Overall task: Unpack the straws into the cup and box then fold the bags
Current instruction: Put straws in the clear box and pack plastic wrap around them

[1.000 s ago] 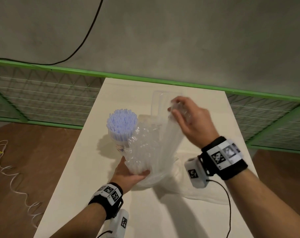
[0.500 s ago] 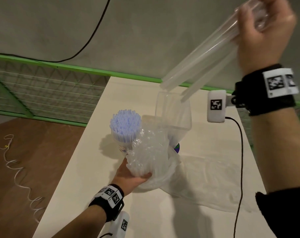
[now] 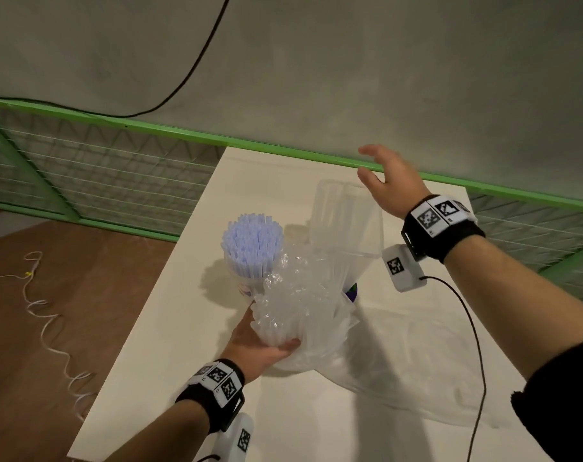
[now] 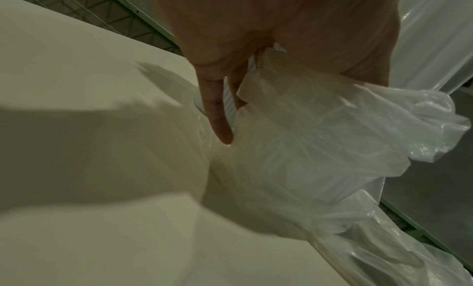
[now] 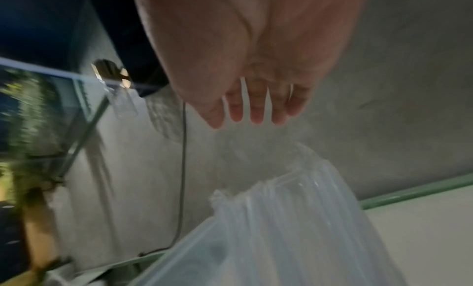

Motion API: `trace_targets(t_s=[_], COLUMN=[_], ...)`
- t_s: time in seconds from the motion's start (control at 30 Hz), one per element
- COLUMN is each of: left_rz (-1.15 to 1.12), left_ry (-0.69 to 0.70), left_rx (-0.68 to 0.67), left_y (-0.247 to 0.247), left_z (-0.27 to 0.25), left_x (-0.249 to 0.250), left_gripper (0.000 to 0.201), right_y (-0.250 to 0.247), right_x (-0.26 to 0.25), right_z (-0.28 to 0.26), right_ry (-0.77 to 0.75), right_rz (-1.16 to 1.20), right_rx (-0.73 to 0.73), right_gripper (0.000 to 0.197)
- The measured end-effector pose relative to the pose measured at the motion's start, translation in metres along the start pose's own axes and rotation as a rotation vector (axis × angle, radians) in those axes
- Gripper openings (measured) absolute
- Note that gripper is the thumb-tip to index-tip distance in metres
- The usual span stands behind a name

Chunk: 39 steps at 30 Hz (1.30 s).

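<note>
At the centre of the head view, the left hand (image 3: 256, 345) grips from below a crumpled clear plastic bag (image 3: 300, 315) with clear straws (image 3: 276, 331) bunched inside it, fingers curled round the bundle; the left wrist view shows one finger lying along the film. The right hand (image 3: 388, 183) hovers in the upper right of the frame above the clear plastic box (image 3: 347, 225), fingers spread wide and holding nothing, and the right wrist view shows the same splayed fingers above clear straws already standing in the box. Just left of the box, a cup (image 3: 246, 285) is packed full of pale blue straws (image 3: 251, 236), so that half of the unpacking looks finished. A second clear bag (image 3: 427, 371) lies flat and apparently empty on the white table (image 3: 143, 328), lower right of centre, not yet folded. Judging by this, the box is partly loaded, more clear straws remain in the held bag, and both bags are still to fold, so the job seems somewhat past its midpoint. The cup carries a printed label low on its side, and a purple patch shows behind the bag near the box's foot, but neither is legible. The wristbands bear black-and-white square markers, not text; no brand can be read anywhere.
</note>
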State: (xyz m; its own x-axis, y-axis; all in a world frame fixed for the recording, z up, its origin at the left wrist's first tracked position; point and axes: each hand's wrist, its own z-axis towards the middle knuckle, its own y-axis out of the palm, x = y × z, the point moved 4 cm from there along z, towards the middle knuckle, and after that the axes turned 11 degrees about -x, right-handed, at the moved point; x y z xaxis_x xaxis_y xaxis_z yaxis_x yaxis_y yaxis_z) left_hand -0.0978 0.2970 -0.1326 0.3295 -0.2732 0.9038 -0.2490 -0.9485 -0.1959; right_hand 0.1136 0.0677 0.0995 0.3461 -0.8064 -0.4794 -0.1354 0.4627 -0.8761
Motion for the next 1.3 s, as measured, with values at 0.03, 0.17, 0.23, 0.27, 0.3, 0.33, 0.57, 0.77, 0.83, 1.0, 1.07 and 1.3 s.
trace_targets(t_s=[0.03,0.17,0.23,0.27,0.3,0.33,0.57,0.77,0.83,1.0,1.07,1.3], left_rz=[0.008,0.022,-0.024,-0.068,-0.109,-0.136,-0.087,-0.048,-0.016,0.002,0.002,0.040], left_ry=[0.002,0.016,0.023,0.027,0.033,0.036,0.048,0.061,0.059,0.055,0.050,0.060], left_rx=[-0.003,-0.010,-0.025,-0.033,-0.040,-0.046,-0.075,-0.080,-0.075,-0.044,-0.043,-0.026], left_y=[0.000,-0.001,0.000,0.000,0.000,0.000,-0.002,-0.001,-0.002,-0.003,-0.003,-0.004], left_z=[0.000,-0.001,-0.003,-0.004,-0.007,-0.008,-0.010,-0.007,-0.006,-0.006,-0.005,-0.002], left_x=[0.000,0.001,0.002,0.002,0.003,0.003,0.006,0.005,0.004,0.003,0.001,-0.002], left_gripper=[0.103,0.104,0.101,0.100,0.100,0.101,0.099,0.096,0.097,0.104,0.103,0.098], right_y=[-0.002,0.004,0.017,0.026,0.035,0.043,0.079,0.086,0.088,0.095,0.098,0.106], right_x=[-0.004,-0.028,-0.035,-0.036,-0.035,-0.034,-0.036,-0.037,-0.037,-0.040,-0.041,-0.039], right_z=[-0.008,-0.057,-0.084,-0.096,-0.107,-0.115,-0.128,-0.128,-0.128,-0.130,-0.130,-0.132], right_ry=[-0.048,-0.209,-0.213,-0.200,-0.189,-0.182,-0.191,-0.211,-0.182,-0.174,-0.181,-0.099], right_rz=[0.031,0.062,0.018,-0.009,-0.034,-0.052,0.083,0.263,0.289,0.290,0.288,0.306], right_rx=[0.030,-0.077,-0.214,-0.271,-0.311,-0.335,-0.305,-0.156,-0.126,-0.043,-0.020,0.027], right_gripper=[0.034,0.038,0.042,0.045,0.049,0.055,0.063,0.034,0.029,0.031,0.028,0.017])
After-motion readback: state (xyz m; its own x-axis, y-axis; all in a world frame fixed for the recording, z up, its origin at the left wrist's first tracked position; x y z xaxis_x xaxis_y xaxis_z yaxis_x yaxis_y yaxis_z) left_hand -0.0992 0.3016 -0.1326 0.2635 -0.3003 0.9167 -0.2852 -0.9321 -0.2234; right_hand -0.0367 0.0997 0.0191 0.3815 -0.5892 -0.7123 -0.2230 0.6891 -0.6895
